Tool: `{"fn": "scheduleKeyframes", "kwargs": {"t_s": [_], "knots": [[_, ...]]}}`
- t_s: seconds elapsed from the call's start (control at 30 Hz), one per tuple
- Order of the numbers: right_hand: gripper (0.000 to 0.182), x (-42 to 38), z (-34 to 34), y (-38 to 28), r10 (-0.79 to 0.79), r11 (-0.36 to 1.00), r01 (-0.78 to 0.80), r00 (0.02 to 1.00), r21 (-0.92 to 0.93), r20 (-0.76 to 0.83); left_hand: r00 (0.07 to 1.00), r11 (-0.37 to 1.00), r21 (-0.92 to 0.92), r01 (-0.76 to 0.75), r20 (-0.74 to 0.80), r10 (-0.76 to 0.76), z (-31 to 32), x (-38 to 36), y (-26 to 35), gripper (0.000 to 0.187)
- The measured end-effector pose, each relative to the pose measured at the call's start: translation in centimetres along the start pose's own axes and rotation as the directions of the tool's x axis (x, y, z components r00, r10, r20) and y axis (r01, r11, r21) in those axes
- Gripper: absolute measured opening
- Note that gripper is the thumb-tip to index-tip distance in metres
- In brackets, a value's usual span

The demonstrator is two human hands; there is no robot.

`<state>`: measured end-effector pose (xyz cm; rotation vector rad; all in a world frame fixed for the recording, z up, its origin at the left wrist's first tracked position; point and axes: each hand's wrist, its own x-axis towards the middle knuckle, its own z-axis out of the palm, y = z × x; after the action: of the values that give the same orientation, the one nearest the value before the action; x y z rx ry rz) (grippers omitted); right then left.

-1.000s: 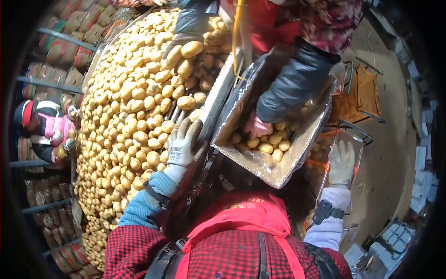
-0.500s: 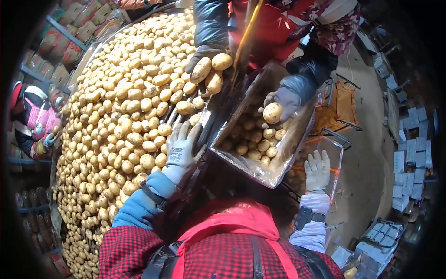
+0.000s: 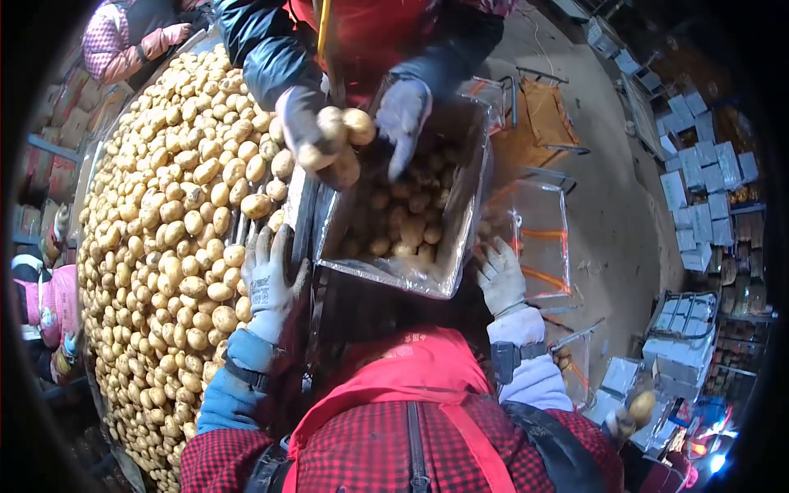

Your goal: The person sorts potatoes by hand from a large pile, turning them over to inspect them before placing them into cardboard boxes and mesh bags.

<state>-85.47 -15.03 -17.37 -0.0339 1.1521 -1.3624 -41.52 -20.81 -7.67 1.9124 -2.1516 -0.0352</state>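
Observation:
My left hand (image 3: 269, 283), in a pale work glove, lies with its fingers apart on the edge of the potato pile (image 3: 181, 246), holding nothing. To the right, my right hand (image 3: 500, 279), also gloved, is open with fingers stretched out, close to the near right corner of a plastic-lined box (image 3: 386, 279). Potatoes (image 3: 411, 226) lie inside that box. Across from me, a co-worker's gloved hand (image 3: 300, 123) carries several potatoes (image 3: 339, 131) at the box's left rim. The co-worker's other hand (image 3: 403, 119) is over the box, pointing down, with no potato visible in it.
A clear plastic-lined crate (image 3: 542, 238) stands right of the box, with an orange folding frame (image 3: 546, 115) beyond. Stacked white cartons (image 3: 703, 193) line the far right. Other people work at the left, one in a pink vest (image 3: 57, 308). A blurred potato (image 3: 641, 407) shows at lower right.
The view has shifted. The co-worker's handful of potatoes moved from the pile to the box; the other hand no longer shows its potato. My right hand came closer to the box.

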Motion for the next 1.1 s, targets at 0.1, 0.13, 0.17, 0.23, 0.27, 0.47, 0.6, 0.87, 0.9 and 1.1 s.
{"fn": "scheduleKeyframes", "kwargs": {"t_s": [0.1, 0.13, 0.17, 0.23, 0.27, 0.47, 0.6, 0.87, 0.9, 1.1], "knots": [[0.051, -1.1, 0.7, 0.4, -0.008, 1.0, 0.007, 1.0, 0.029, 0.023, 1.0, 1.0, -0.019, -0.01, 0.007, 0.01, -0.1, 0.1, 0.0, 0.076], [0.051, -1.2, 0.8, 0.5, 0.005, 0.999, -0.005, 1.0, 0.036, -0.001, 1.0, 1.0, -0.007, -0.009, 0.021, 0.01, -0.2, 0.1, -0.1, 0.076], [0.051, -1.3, 0.8, 0.6, 0.018, 0.999, -0.017, 0.999, 0.042, -0.027, 1.0, 1.0, -0.008, -0.017, 0.02, 0.017, -0.2, 0.2, 0.0, 0.076], [0.051, -1.5, 0.9, 1.1, 0.028, 0.999, -0.026, 0.998, 0.038, -0.056, 1.0, 1.0, -0.007, -0.003, 0.02, 0.003, -0.2, 0.1, 0.1, 0.076], [0.051, -1.7, 0.9, 1.4, 0.042, 0.999, -0.04, 0.996, 0.029, -0.081, 1.0, 1.0, -0.009, -0.007, 0.023, 0.007, -0.3, 0.1, 0.1, 0.076], [0.048, -1.7, 0.3, 4.8, 0.054, 0.998, -0.058, 0.993, -0.033, -0.107, 0.999, 0.999, 0.018, -0.045, -0.012, 0.045, -0.6, 0.1, 0.3, 0.072], [0.042, 1.0, -3.3, 9.0, 0.049, 0.981, -0.05, 0.999, 0.187, 0.008, 0.997, 0.997, -0.032, -0.067, -0.031, 0.066, 0.3, 0.0, -0.5, 0.073], [0.074, -0.5, -5.1, 10.4, -0.371, 0.569, 0.366, 0.913, -0.737, 0.168, 0.996, 0.996, -0.007, -0.091, -0.003, 0.091, 0.9, 0.2, -1.5, 0.073], [0.075, -0.4, -5.0, 10.5, -0.318, 0.781, 0.323, 0.942, -0.535, 0.104, 0.995, 0.995, -0.008, -0.098, -0.001, 0.098, 1.1, 0.1, -1.8, 0.073], [0.074, -0.2, -6.5, 11.2, -0.381, 0.153, 0.395, 0.869, -0.906, 0.315, 0.996, 0.995, -0.048, -0.087, 0.008, 0.087, 0.8, 0.0, -1.6, 0.073]]}}
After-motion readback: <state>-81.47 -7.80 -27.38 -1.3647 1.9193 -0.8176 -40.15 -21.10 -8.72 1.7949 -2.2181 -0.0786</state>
